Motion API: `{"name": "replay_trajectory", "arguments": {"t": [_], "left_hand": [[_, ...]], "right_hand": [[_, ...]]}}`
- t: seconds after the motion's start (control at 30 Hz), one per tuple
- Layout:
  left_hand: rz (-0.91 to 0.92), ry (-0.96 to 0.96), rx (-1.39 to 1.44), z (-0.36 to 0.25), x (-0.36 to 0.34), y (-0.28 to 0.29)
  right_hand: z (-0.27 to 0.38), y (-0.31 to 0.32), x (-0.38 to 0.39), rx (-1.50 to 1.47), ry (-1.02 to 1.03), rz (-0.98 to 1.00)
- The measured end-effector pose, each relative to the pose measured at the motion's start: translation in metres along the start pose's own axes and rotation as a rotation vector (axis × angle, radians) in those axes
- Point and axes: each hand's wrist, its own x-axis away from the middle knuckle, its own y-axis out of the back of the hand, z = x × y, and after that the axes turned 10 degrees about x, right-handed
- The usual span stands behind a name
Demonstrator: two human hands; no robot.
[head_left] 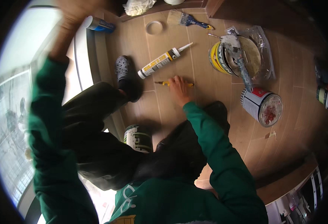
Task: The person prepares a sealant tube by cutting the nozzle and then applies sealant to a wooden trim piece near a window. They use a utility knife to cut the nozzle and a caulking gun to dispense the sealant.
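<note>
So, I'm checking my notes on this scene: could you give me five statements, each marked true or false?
1. The right hand is at the yellow-and-black tool. True.
2. The left hand is on that tool too. False: it is at the picture's top edge, well away.
3. The brush lies left of the tape roll. False: it lies to the right.
4. Clear plastic shows along the right side of the yellow-sided tub. True.
5. The white cartridge points its nozzle toward the person. False: it points away.
</note>
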Motion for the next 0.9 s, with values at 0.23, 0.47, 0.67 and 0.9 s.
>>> {"name": "replay_trajectory", "arguments": {"t": [0.23, 0.47, 0.67, 0.9], "left_hand": [[0.331, 1.130, 0.066, -0.031, 0.306, -0.127], [0.584, 1.143, 0.034, -0.047, 0.342, -0.167], [0.764, 1.322, 0.116, -0.028, 0.316, -0.160], [0.998, 1.422, 0.142, -0.018, 0.314, -0.154]], "right_hand": [[-0.004, 0.058, 0.014, -0.627, -0.332, -0.120], [-0.011, 0.093, -0.009, -1.105, -0.691, 0.181], [-0.028, 0.093, -0.030, -1.401, -0.585, 0.249], [-0.032, 0.091, -0.032, -0.822, -0.399, 0.205]]}}
